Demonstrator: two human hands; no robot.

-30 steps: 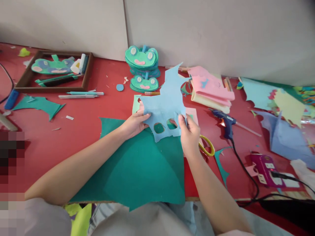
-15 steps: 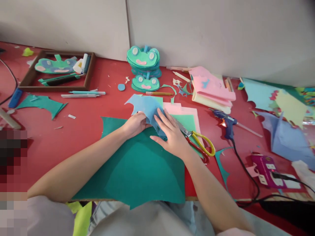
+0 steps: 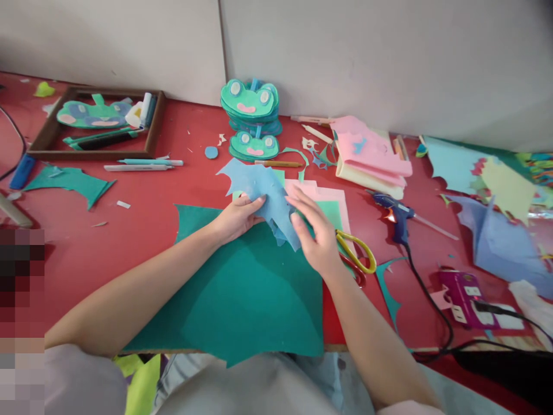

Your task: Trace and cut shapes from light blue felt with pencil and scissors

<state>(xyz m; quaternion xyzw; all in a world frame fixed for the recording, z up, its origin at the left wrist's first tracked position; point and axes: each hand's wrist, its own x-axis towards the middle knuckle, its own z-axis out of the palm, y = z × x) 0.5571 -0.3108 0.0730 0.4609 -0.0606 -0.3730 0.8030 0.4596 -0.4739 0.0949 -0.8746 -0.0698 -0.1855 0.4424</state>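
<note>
Thumb and fingers of the left hand point(image 3: 237, 219) pinch a jagged light-blue sheet point(image 3: 254, 177) in the head view, holding it over the upper part of a large green sheet point(image 3: 254, 294) on the red counter point(image 3: 147, 230). At the blue sheet's right edge, the right hand point(image 3: 318, 233) has its fingers stretched out and parted from the thumb; whether they touch the edge, I cannot tell. Scissors point(image 3: 347, 236) with yellow and red handles lie just beside the right hand, near a pink sheet point(image 3: 340, 199).
</note>
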